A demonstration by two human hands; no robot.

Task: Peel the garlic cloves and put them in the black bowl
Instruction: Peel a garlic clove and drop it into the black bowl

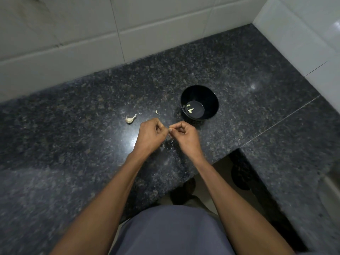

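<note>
My left hand [150, 134] and my right hand [185, 136] meet fingertip to fingertip over the dark granite counter [73, 144], both pinched on a small garlic clove [169, 129] that is mostly hidden by the fingers. The black bowl [199, 102] stands just beyond my right hand, with a few peeled cloves [190, 109] lying in its bottom. An unpeeled piece of garlic with a stem [130, 119] lies on the counter to the left of my hands. A single loose clove [157, 112] rests between it and the bowl.
Bits of garlic skin [168, 144] lie on the counter under my hands. White tiled walls [73, 34] close off the back and the right side. The counter's front edge steps back at the right, with floor visible below [220, 172].
</note>
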